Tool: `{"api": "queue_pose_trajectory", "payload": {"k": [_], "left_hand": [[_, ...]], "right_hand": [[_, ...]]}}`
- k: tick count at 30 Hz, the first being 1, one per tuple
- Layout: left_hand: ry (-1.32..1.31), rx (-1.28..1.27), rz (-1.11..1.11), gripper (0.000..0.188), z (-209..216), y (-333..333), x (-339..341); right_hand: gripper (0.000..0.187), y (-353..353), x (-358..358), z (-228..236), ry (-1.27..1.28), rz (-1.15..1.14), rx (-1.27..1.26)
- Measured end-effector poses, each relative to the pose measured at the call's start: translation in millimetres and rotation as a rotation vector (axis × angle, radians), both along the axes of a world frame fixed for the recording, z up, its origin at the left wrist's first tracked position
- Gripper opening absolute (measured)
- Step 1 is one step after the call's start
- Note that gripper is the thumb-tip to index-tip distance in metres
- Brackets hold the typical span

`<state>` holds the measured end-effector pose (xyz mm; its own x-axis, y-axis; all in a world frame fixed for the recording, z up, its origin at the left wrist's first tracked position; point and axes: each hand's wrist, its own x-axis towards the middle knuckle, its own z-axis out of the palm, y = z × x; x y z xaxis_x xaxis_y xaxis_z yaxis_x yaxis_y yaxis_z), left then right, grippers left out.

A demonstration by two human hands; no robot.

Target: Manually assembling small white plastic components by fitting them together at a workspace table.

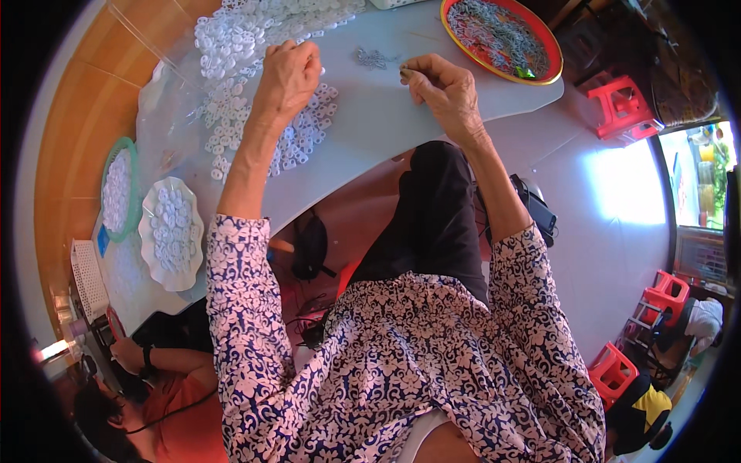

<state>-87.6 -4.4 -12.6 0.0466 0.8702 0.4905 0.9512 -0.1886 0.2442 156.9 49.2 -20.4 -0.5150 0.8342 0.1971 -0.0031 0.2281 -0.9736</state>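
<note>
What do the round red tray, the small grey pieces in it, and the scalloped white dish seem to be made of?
Round red tray: probably plastic, glossy; smooth, brightly coloured rim.
Small grey pieces: likely metal, by their silvery glints.
Scalloped white dish: smooth, slightly shiny; plastic or ceramic, the look leaves open.
</note>
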Motion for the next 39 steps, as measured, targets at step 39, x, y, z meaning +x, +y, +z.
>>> {"api": "queue_pose_trajectory", "payload": {"k": [39], "left_hand": [[-1.31, -0.234, -0.227, 0.013, -8, -7, 75]], "right_hand": [[0.028, -1, 0, 6, 0.067, 0.15, -0.006]]}}
